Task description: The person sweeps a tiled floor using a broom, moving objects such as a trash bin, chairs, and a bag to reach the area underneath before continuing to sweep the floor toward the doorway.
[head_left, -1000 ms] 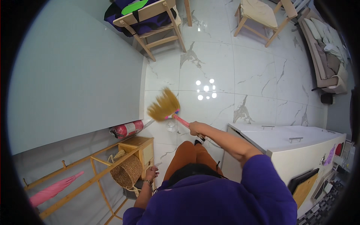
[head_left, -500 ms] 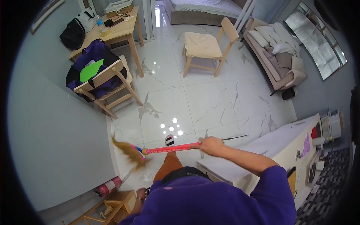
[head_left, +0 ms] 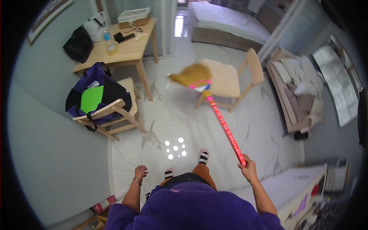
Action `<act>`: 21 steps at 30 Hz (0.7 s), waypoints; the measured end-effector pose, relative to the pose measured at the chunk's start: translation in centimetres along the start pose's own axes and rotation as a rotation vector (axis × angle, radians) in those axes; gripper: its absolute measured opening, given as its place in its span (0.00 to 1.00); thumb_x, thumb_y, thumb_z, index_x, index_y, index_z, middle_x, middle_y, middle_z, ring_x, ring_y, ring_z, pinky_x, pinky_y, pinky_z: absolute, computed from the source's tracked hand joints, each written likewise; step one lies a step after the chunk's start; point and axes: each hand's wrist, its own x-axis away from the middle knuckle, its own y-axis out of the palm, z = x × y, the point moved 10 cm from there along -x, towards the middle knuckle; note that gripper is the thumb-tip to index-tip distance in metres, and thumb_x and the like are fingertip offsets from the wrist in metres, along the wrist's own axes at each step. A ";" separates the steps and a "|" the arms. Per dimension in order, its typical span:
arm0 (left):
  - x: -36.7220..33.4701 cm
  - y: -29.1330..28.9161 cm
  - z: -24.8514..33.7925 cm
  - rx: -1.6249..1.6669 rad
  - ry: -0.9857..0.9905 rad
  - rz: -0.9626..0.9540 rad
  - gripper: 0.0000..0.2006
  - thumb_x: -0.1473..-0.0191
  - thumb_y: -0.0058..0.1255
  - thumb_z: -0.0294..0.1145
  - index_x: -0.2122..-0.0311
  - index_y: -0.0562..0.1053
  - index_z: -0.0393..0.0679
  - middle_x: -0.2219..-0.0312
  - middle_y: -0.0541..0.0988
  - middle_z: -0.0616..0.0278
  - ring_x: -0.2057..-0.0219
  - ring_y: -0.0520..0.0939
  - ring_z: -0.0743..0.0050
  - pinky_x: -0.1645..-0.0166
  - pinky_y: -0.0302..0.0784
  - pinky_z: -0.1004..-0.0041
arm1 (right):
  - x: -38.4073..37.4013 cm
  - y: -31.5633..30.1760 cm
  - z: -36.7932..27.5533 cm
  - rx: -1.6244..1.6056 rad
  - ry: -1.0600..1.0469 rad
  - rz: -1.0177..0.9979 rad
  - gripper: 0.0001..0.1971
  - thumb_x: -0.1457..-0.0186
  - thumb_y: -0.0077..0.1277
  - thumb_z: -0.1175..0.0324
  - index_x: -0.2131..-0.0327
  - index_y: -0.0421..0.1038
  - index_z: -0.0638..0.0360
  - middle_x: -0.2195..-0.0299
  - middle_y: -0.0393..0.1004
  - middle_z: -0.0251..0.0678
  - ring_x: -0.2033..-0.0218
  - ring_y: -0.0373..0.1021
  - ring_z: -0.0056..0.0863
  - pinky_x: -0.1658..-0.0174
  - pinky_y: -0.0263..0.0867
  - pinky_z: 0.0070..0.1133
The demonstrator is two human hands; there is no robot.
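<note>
A broom with tan bristles (head_left: 193,73) and a red handle (head_left: 226,128) is raised out in front of me, slanting up to the left. My right hand (head_left: 249,168) is closed around the handle near its lower end. In the picture the bristles overlap the left edge of a pale wooden chair (head_left: 223,74); whether they touch it I cannot tell. My left hand (head_left: 141,172) hangs out over the floor on the left, empty, its fingers loosely apart.
At left, another wooden chair (head_left: 134,120) carries a purple bag (head_left: 111,90). Behind it stands a wooden table (head_left: 130,50). A sofa (head_left: 281,92) lines the right side, a white cabinet (head_left: 276,184) is near right, and a red fire extinguisher (head_left: 102,205) sits near left.
The broom has swung from low on the left to up ahead by the chair. My right hand has moved right, my left hand has come up and outward, and I have stepped.
</note>
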 end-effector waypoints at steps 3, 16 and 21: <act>-0.4 2.7 4.0 0.045 0.030 0.104 0.09 0.53 0.43 0.33 0.65 0.67 0.45 0.74 0.73 0.64 0.77 0.75 0.74 0.76 0.70 0.76 | -11.7 -1.1 -1.2 0.020 -0.053 0.080 0.22 0.58 0.47 0.72 0.55 0.62 0.63 0.76 0.70 0.49 0.73 0.67 0.43 0.66 0.62 0.28; 7.3 9.5 -1.3 0.224 -0.068 0.526 0.13 0.55 0.47 0.36 0.64 0.69 0.41 0.75 0.74 0.56 0.78 0.75 0.69 0.76 0.71 0.73 | -55.8 13.8 8.9 -0.170 0.108 -0.398 0.07 0.61 0.45 0.76 0.72 0.64 0.61 0.84 0.63 0.35 0.84 0.62 0.29 0.81 0.59 0.30; 16.2 10.2 0.1 0.409 0.061 0.622 0.16 0.56 0.49 0.36 0.64 0.68 0.36 0.72 0.76 0.54 0.75 0.77 0.71 0.71 0.72 0.74 | -56.0 19.2 11.2 -0.030 0.587 -0.601 0.14 0.56 0.40 0.66 0.63 0.59 0.57 0.77 0.63 0.39 0.83 0.60 0.30 0.84 0.57 0.29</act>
